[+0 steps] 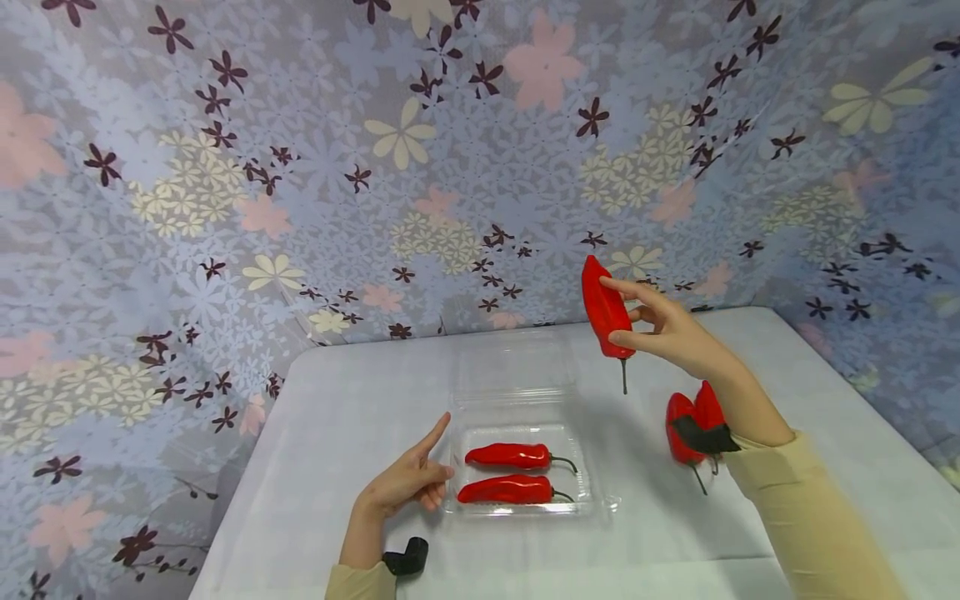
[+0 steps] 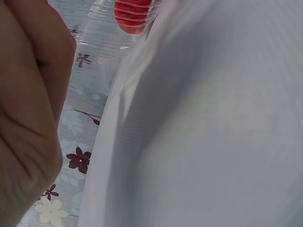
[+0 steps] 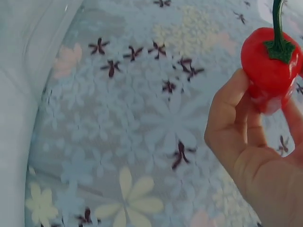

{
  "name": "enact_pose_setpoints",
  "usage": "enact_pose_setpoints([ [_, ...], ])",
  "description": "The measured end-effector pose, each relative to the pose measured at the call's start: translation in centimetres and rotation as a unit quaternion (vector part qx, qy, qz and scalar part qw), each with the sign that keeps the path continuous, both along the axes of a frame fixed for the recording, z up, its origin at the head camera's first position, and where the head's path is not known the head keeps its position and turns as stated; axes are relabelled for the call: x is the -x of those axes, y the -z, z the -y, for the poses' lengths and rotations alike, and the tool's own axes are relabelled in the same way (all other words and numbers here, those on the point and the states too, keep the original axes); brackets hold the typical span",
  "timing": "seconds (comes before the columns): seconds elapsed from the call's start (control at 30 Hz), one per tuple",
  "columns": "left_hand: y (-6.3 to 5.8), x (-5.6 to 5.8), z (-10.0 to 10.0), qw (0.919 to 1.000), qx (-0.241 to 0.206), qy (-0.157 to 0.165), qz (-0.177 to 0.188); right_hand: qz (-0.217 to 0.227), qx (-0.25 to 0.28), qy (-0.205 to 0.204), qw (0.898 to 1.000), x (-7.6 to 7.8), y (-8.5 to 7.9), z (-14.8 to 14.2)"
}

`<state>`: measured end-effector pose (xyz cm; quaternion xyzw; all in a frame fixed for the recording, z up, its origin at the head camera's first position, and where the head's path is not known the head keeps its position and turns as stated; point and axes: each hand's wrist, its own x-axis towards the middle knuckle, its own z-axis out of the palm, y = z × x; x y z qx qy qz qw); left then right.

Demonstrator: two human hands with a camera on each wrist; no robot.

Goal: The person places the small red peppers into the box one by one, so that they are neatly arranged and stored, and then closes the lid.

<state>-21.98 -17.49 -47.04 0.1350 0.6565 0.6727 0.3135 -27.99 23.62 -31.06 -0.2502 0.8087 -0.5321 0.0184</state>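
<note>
My right hand holds a red pepper up at the back right, pinched between thumb and fingers, its stem hanging downward. In the right wrist view the green stem and cap face the camera. Two red peppers lie side by side in a clear plastic container, stems to the right. My left hand is at the container's left edge, index finger straight, the other fingers curled. Whether thumb and fingers grip the rim cannot be made out.
The container's clear lid lies folded open toward the back. More red peppers lie on the white-covered table at the right, partly hidden by the right wrist's black mount. A flowered cloth hangs behind the table.
</note>
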Motion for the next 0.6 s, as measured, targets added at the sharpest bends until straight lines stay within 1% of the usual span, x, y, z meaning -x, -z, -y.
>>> enact_pose_setpoints([
  [0.1,0.0,0.0,-0.1,1.0000,0.002,0.001,0.000,0.015,0.021,-0.046,0.999,0.8,0.5,1.1],
  [0.23,0.0,0.1,-0.1,1.0000,0.004,-0.001,0.001,0.042,0.039,-0.111,0.992,1.7,1.3,2.7],
  [0.3,0.0,0.2,-0.1,1.0000,0.004,-0.002,0.002,0.058,0.032,-0.135,0.989,1.9,1.7,3.7],
  [0.4,0.0,0.2,-0.1,1.0000,0.002,-0.001,0.003,0.083,0.003,-0.161,0.984,2.1,2.3,5.3],
  [0.53,0.0,0.2,-0.1,1.0000,0.003,-0.002,0.006,0.093,-0.035,-0.202,0.974,2.3,3.6,7.4],
  [0.6,0.0,0.2,-0.1,1.0000,0.002,-0.003,0.008,0.095,-0.049,-0.229,0.968,2.4,4.4,8.5],
])
